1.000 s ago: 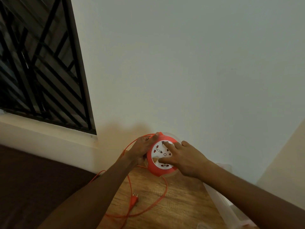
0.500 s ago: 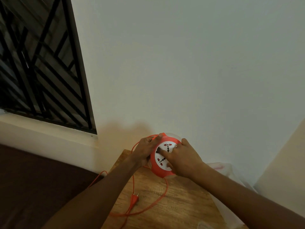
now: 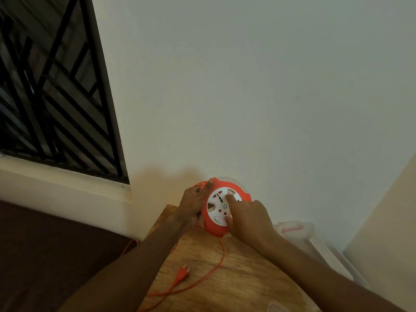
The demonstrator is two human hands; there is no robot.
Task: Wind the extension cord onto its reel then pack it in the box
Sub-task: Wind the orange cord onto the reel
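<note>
An orange reel (image 3: 212, 228) with a white socket face (image 3: 219, 204) is held upright above the far end of the wooden table (image 3: 243, 273). My left hand (image 3: 193, 203) grips its left rim, thumb on the top edge. My right hand (image 3: 249, 219) rests on the white face, index finger and thumb pressed into it. The orange cord (image 3: 219, 264) hangs from the reel's bottom, loops across the table and ends in an orange two-pin plug (image 3: 181, 275). A clear plastic box (image 3: 299, 230) lies right of the table, partly hidden by my right arm.
A pale wall stands right behind the reel. A barred window (image 3: 51, 86) with a sill fills the upper left. A dark brown surface (image 3: 45, 255) lies left of the table, and part of the cord trails over the table's left edge onto it.
The white face has turned under my right fingers. The loose cord loop on the table has shortened and the plug has slid closer to the reel.
</note>
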